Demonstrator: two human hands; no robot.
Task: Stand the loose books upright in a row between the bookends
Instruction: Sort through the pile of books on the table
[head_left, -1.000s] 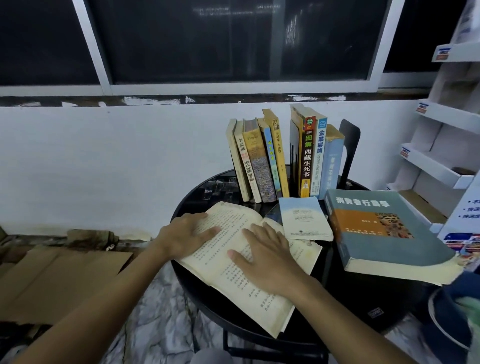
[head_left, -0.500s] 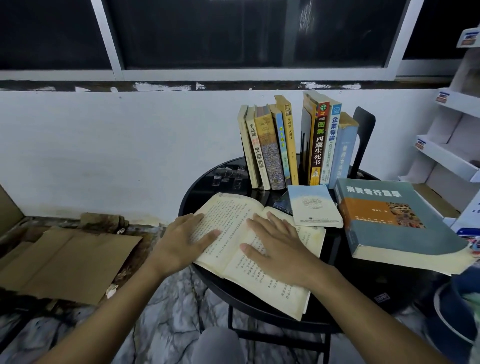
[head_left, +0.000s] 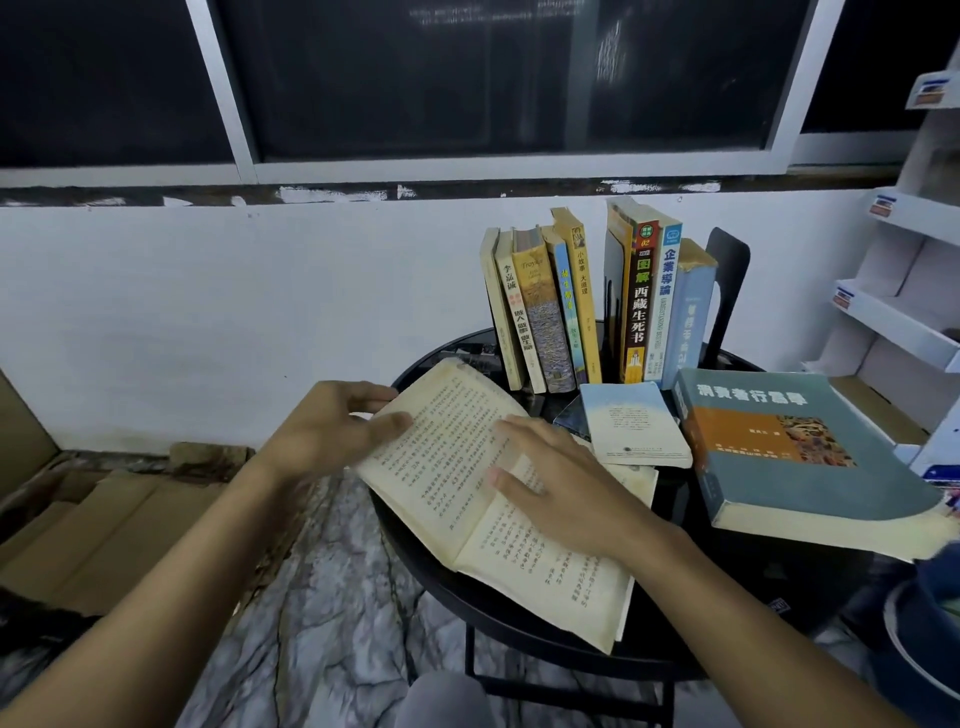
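An open yellowed book lies at the front left of the round black table. My left hand pinches its left edge, thumb on the page and fingers behind it, and that side is raised a little. My right hand rests flat on the right page. A small pale blue book and a thick grey-blue book lie flat to the right. At the back, several books lean upright. Three more stand against a black bookend.
The white wall and a dark window are just behind the table. White shelves stand at the right. Flattened cardboard lies on the marble floor to the left. A dark blue container sits low at the right edge.
My left hand has slid from lying flat on the left page to its outer edge and taken hold there. The left side of the book has lifted slightly. My right hand stays on the right page.
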